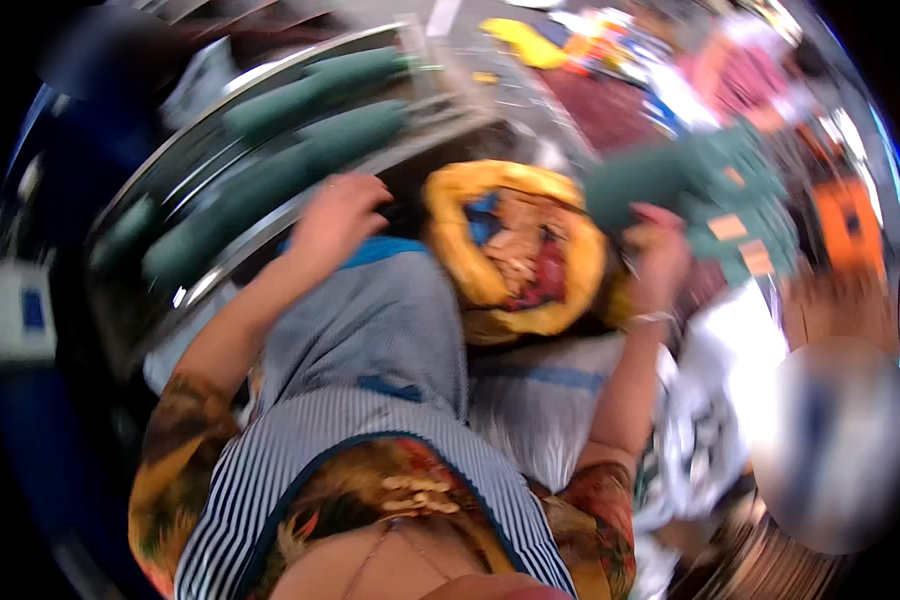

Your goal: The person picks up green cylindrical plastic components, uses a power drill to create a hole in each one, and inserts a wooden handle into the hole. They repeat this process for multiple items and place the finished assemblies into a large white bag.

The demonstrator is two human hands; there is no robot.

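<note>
My left hand [348, 218], blurred, hovers beside the metal-edged box [270, 225], its fingers loosely bent and apart with nothing visible in them. Inside that box lie several dark green rolls [300, 150]. Between my hands stands a yellow bag [585, 262] with its rim rolled outward. Small tan pieces [515, 240] fill it, along with something blue and something dark red. My right hand [660, 255] is right of the bag, in front of stacked green rolls [650, 180] bearing tan labels. Its fingers look apart; whether they touch a roll I cannot tell.
Under the yellow bag lies a whitish sack [540, 410] with a blue stripe. White plastic bags [710, 400] are at the right, near an orange object [850, 225] and brown cardboard [835, 310]. Colourful items, including something yellow [525, 42], lie at the far side.
</note>
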